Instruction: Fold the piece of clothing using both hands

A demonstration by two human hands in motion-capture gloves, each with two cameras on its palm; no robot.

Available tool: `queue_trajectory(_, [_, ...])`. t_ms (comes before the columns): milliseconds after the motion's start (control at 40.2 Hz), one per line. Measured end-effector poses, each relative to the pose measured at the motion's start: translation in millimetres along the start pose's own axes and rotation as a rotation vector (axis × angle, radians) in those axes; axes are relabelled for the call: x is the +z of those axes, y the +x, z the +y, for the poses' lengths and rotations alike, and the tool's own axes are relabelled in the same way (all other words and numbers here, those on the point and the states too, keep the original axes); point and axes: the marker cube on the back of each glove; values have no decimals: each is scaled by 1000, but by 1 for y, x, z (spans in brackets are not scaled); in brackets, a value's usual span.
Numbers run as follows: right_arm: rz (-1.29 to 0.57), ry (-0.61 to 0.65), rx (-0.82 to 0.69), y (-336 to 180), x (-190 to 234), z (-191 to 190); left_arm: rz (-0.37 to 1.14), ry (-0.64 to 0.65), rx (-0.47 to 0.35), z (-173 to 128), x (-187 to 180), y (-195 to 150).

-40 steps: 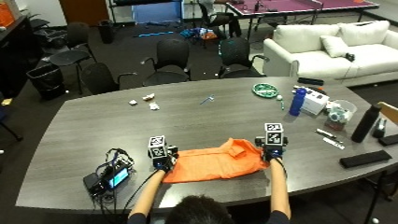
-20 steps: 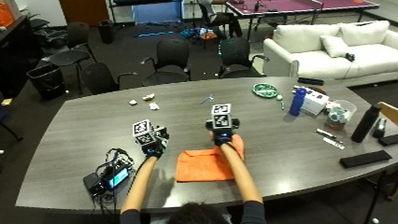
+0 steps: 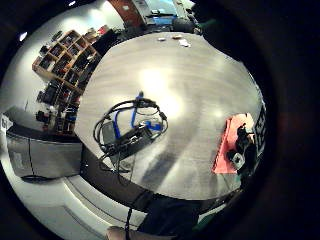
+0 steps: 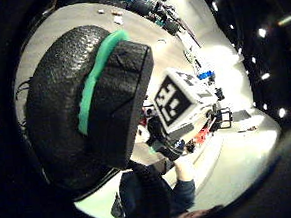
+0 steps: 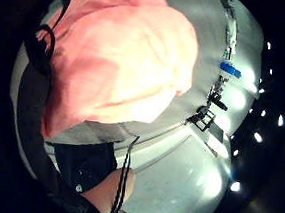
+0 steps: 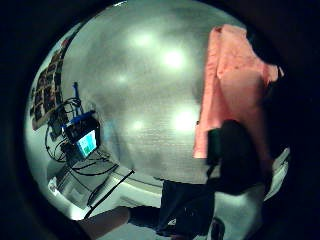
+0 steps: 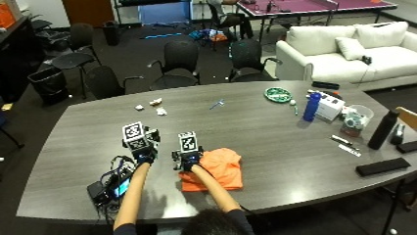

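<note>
An orange garment (image 7: 218,171) lies folded into a compact shape on the grey table (image 7: 261,127) in front of the person. My right hand (image 7: 190,161) is at its left edge and grips the cloth there. The right little finger side palm view is largely filled by the garment (image 5: 121,64), and the thumb side shows its straight edge (image 6: 225,75) on the table. My left hand (image 7: 145,154) hovers left of the garment, apart from it, holding nothing. From the left palm the garment (image 3: 227,145) shows at a distance.
A black device with cables (image 7: 110,188) lies by the table's near left edge, close to my left forearm. On the right side stand a blue bottle (image 7: 312,106), a black bottle (image 7: 382,129) and a black case (image 7: 381,167). A green plate (image 7: 278,94) sits farther back.
The right hand carried the garment's right part over to the left, folding it narrower, and is now at its left edge. The left hand let go and drew away to the left.
</note>
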Motion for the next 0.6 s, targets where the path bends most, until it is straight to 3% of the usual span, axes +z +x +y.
queue_trajectory(124, [-208, 147, -130, 11, -33, 22, 29, -16, -22, 2, -6, -10])
queue_trajectory(274, [-214, 298, -47, 64, -62, 11, 30, -66, -56, -3, 1, -13])
queue_trajectory(398, [-224, 342, 30, 98, -70, 1, 12, -79, -42, -1, -7, -7])
queue_trajectory(597, [-194, 356, 65, 109, -65, -1, 13, -87, -22, -5, -3, -2])
